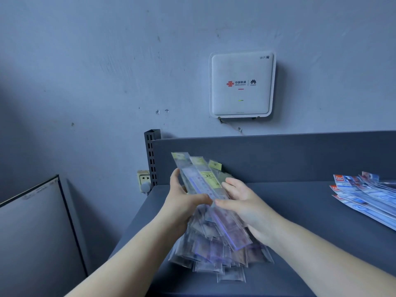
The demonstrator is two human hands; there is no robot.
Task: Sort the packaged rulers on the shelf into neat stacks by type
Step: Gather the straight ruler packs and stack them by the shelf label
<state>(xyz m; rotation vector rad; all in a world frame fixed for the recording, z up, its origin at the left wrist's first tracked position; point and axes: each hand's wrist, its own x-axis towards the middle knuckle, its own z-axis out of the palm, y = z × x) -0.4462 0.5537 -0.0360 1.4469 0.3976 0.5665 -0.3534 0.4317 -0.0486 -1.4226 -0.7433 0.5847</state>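
Bare shelf (300,202) between clear-packaged rulers (216,249) and blue-packaged rulers (364,196).

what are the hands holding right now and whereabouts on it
Both hands, left hand and right hand, hold a bundle of clear-packaged rulers by its long side edges, around mid-length.

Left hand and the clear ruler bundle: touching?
Touching. The head view shows the left hand with its thumb across the clear ruler bundle and its fingers along the bundle's left edge.
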